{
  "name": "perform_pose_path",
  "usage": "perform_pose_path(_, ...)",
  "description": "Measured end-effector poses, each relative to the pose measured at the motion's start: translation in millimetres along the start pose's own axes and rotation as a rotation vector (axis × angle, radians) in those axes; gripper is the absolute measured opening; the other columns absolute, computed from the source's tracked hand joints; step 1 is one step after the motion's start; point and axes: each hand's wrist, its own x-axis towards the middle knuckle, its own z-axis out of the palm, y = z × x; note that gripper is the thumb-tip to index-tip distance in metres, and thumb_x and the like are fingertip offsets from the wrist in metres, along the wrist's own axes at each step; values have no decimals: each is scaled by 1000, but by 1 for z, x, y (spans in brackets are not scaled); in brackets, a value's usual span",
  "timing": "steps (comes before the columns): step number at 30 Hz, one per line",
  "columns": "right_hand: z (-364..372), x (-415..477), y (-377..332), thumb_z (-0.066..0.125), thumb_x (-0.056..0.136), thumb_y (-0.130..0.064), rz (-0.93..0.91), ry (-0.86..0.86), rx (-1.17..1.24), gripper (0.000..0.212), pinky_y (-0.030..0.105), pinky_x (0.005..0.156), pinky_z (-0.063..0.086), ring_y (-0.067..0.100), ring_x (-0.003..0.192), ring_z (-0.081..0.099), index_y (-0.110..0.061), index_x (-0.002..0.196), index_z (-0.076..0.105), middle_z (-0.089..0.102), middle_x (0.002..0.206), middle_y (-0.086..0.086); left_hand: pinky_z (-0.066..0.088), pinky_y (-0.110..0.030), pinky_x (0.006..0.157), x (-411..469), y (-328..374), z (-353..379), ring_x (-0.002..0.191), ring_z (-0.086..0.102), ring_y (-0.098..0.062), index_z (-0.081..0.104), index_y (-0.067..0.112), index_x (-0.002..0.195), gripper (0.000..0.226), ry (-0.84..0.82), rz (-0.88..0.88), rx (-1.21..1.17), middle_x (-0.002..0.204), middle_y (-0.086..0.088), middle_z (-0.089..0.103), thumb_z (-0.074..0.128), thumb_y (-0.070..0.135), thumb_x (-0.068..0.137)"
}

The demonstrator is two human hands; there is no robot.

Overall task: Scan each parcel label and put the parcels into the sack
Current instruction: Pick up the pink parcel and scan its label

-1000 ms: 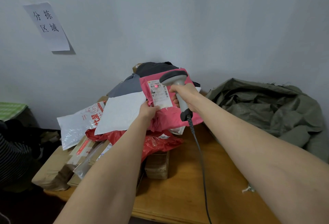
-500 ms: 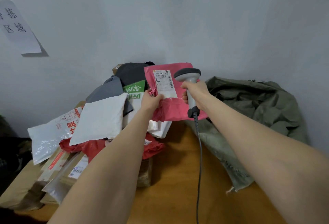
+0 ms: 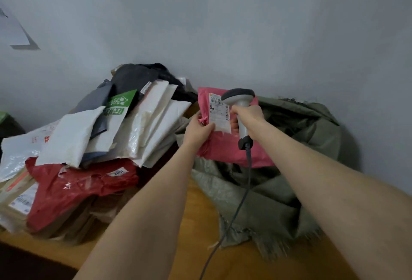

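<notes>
Left hand [image 3: 198, 131] pinches the pink parcel [image 3: 225, 148] above the crumpled green sack [image 3: 289, 201]; right hand [image 3: 248, 116] grips the scanner [image 3: 238, 99].

Your left hand [image 3: 197, 130] pinches the pink parcel [image 3: 225, 148] at its left edge, thumb on the white label [image 3: 219, 112]. Your right hand [image 3: 248, 116] grips the grey scanner [image 3: 239, 101], its head just over the label. The parcel hangs above the green sack [image 3: 289, 190]; the parcel pile [image 3: 100, 141] lies left on the wooden table [image 3: 196, 246].
</notes>
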Motion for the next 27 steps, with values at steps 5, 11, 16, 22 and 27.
perform_pose_path(5, -39, 25, 15, 62, 87, -12, 15, 52, -72, 13, 30, 53, 54, 18, 47, 58, -5, 76, 63, 63, 58, 8, 49, -35, 75, -3, 8, 47, 91, 60, -18, 47, 17, 123, 42, 58, 6, 176, 99, 3, 62, 61, 29, 86)
perform_pose_path(11, -75, 63, 44, 65, 86, -19, 67, 123, -133, 15, 35, 68, 61, 17, 50, 63, -5, 81, 67, 66, 57, 5, 46, -36, 83, 15, -3, 109, 111, 56, -31, 44, 10, 129, 45, -59, -137, 291, 121, -11, 57, 58, 22, 88)
perform_pose_path(16, -92, 86, 73, 65, 82, -25, 97, 135, -194, 18, 36, 73, 61, 17, 54, 68, -8, 76, 69, 69, 58, 3, 49, -40, 90, 34, -5, 130, 108, 60, -37, 59, 1, 115, 30, -179, -254, 192, 113, -21, 64, 56, 14, 88)
perform_pose_path(22, -94, 99, 97, 65, 82, -37, 160, 67, -380, 35, 32, 74, 49, 26, 90, 65, -9, 102, 67, 68, 98, 4, 35, -44, 110, 38, -39, 149, 135, 37, -35, 15, 2, 151, 92, -411, -347, 732, 150, -19, 33, 66, 41, 85)
perform_pose_path(27, -82, 99, 122, 66, 85, -33, 256, -98, -446, 40, 33, 77, 46, 24, 90, 57, -7, 116, 61, 60, 99, 6, 35, -47, 105, 37, -55, 142, 136, 30, -37, -5, 12, 153, 109, -285, -274, 1010, 152, -20, 22, 71, 42, 82)
